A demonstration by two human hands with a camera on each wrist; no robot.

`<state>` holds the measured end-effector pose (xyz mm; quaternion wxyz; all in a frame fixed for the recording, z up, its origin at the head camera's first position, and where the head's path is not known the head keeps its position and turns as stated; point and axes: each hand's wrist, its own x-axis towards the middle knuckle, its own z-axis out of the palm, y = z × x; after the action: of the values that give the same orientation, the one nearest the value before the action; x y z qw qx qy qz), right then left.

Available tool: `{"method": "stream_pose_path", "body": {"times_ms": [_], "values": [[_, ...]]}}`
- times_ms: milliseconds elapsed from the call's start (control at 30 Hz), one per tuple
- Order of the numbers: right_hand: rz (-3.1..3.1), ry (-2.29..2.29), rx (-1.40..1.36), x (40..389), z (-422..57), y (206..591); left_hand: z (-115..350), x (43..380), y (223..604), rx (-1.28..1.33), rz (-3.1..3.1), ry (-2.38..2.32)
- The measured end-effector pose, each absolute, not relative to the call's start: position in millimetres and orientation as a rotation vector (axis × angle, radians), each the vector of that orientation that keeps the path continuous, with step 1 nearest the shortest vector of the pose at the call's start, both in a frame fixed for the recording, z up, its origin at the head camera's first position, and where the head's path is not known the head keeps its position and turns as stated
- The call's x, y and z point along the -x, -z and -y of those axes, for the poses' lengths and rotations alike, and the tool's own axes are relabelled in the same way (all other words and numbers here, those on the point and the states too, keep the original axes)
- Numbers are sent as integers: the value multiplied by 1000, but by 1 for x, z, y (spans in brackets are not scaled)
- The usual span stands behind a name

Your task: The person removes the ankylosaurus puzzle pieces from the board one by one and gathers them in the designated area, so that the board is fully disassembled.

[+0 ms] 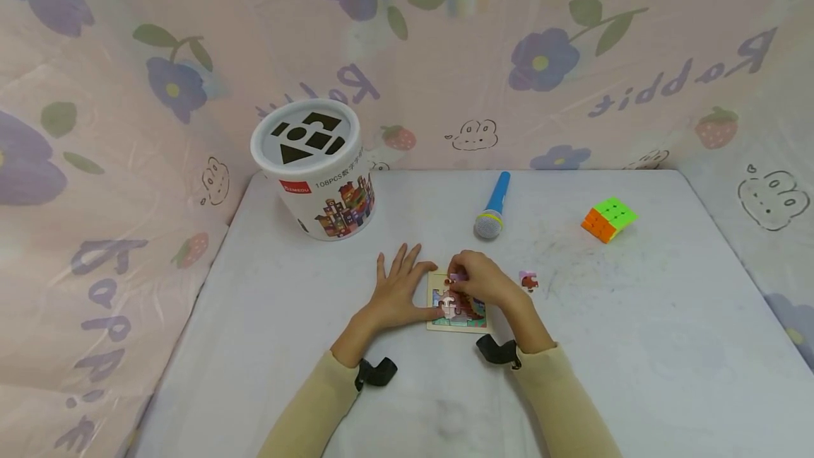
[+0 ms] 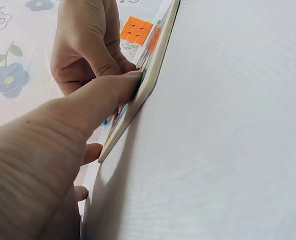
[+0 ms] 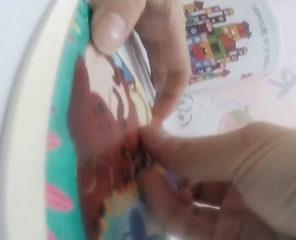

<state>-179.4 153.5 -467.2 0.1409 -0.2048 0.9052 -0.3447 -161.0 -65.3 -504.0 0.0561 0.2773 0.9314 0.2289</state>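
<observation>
A small jigsaw puzzle in a wooden frame point(image 1: 456, 329) lies on the white table, showing a brown figure on a green ground. My left hand point(image 1: 396, 300) rests beside it with fingers spread. Its thumb point(image 3: 110, 32) presses on the picture near the left side, and the index finger reaches the top left corner. Between thumb and fingertips my right hand point(image 1: 481, 277) pinches a small puzzle piece point(image 3: 141, 159) over the upper part of the picture, mostly hidden by the fingers. One loose puzzle piece point(image 1: 528, 280), purple and reddish brown, lies just right of the right hand.
A white bucket point(image 1: 302, 189) with shape cut-outs in its lid stands at the back left. Behind the hands lies a blue toy microphone point(image 1: 498, 196). A green and orange puzzle cube point(image 1: 608, 220) sits farther right. Printed cloth hangs around the table.
</observation>
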Motion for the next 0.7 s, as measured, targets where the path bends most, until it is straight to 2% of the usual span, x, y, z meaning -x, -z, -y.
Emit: {"method": "stream_pose_path", "body": {"times_ms": [367, 700], "values": [[-2668, 909, 552, 178, -149, 465, 57, 161, 510, -755, -2888, -685], [-2588, 1107, 659, 179, -159, 471, 42, 161, 514, -671, -2993, -697]]}}
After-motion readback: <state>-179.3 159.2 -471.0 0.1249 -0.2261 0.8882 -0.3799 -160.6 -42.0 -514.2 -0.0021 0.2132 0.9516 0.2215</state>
